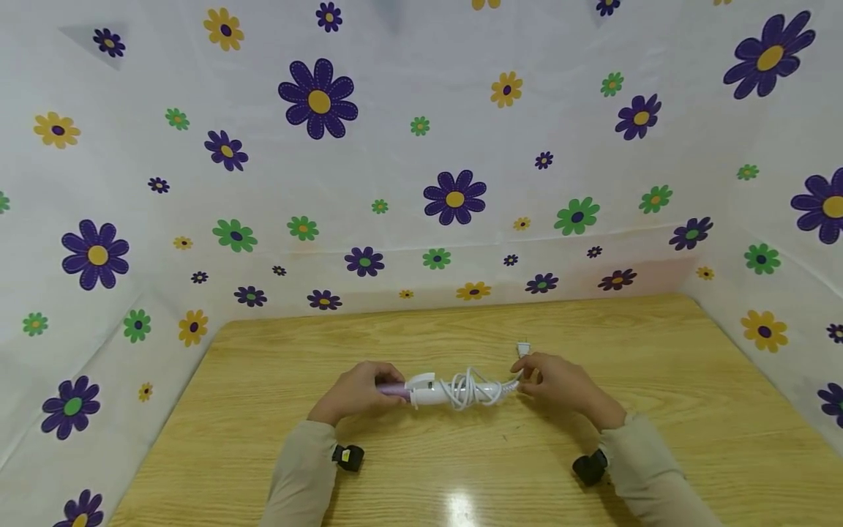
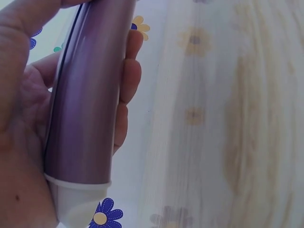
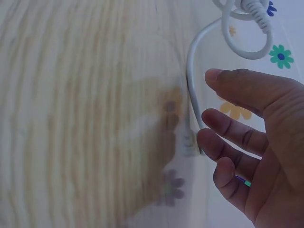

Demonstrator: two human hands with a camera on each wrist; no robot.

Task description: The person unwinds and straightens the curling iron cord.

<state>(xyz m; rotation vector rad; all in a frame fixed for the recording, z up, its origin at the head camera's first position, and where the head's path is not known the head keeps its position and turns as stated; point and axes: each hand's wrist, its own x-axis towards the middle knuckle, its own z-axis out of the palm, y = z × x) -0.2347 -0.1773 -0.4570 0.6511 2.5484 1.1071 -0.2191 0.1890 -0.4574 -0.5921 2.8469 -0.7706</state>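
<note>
1. Behind, a white cloth (image 1: 382, 88) printed with purple, yellow and green flowers encloses the scene on three sides.
2. A yellowish wood-grain tabletop (image 1: 408, 468) spreads before a person in beige sleeves (image 1: 299, 468).
3. A slim purple-and-white cylindrical appliance (image 1: 431, 396), apparently a curling iron, lies crosswise between the hands; whether it touches the wood cannot be told.
4. The left hand (image 1: 358, 388) grips its purple end, fingers curled round it.
5. The right hand (image 1: 556, 380) hovers at the opposite end, its thumb apart from its loosely bent fingers.
6. A smooth white cord (image 3: 190, 71) loops around the white body and trails past the right fingertips, contact uncertain. Handling it appears to be the step in hand; the next move likely calls for pinching the loose length while the purple end is held steady.
7. A small white plug (image 1: 523, 349) sits just beyond the right fingertips, prongs facing away.
</note>
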